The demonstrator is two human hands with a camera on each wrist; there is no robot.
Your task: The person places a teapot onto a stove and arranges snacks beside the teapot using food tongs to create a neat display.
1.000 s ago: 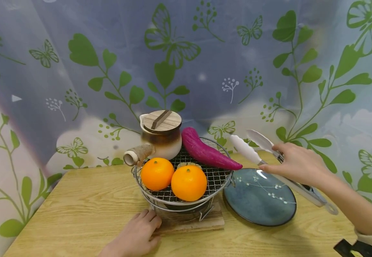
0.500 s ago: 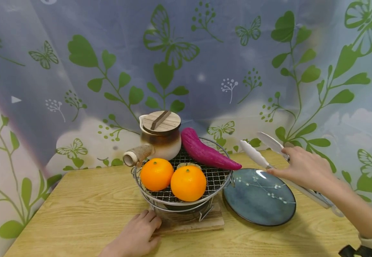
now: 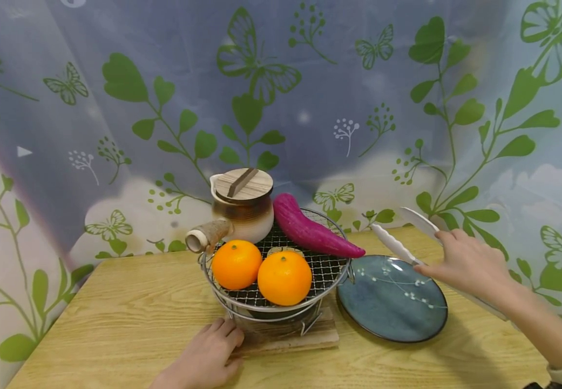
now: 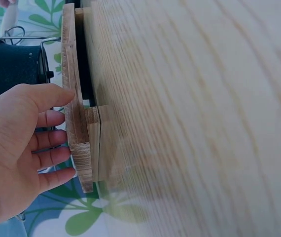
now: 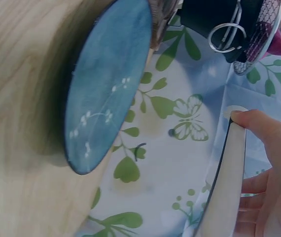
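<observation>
My right hand (image 3: 477, 267) grips a pair of tongs (image 3: 393, 243) with white tips spread apart, held above the right side of the blue-grey plate (image 3: 387, 302). Nothing is between the tips. In the right wrist view the thumb lies on the pale tongs handle (image 5: 227, 187). My left hand (image 3: 208, 351) holds the front left corner of the wooden board (image 4: 70, 98) under the grill stove, thumb and fingers against its edges. On the wire grill rack (image 3: 326, 275) sit two oranges, the left orange (image 3: 237, 265) and the right orange (image 3: 284, 277), and a purple sweet potato (image 3: 310, 229).
A small teapot (image 3: 244, 213) with a wooden lid stands at the rack's back left, its side handle pointing forward left. The wooden table (image 3: 130, 308) extends to the left. Behind hangs a cloth (image 3: 164, 135) printed with leaves and butterflies.
My right hand has moved right and slightly down with the tongs, away from the sweet potato. My left hand and the things on the rack have stayed in place.
</observation>
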